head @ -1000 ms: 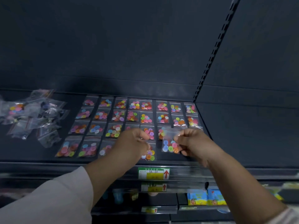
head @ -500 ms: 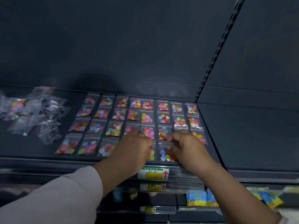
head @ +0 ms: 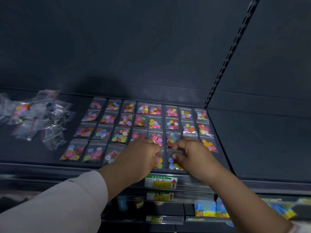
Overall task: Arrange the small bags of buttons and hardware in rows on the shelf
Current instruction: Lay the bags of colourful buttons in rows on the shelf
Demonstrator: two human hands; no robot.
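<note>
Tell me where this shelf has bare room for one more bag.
Bare shelf lies front left, between the loose pile and the shelf edge, and at the front right corner beside the right hand. The rows are packed.

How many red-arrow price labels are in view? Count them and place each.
3. Top label on the front edge of the shelf; middle label right beneath it; bottom label lower still. More may be hidden.

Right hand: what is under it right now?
A front-row button bag lies under the right hand; its blue, green and orange buttons show, the rest is covered.
</note>
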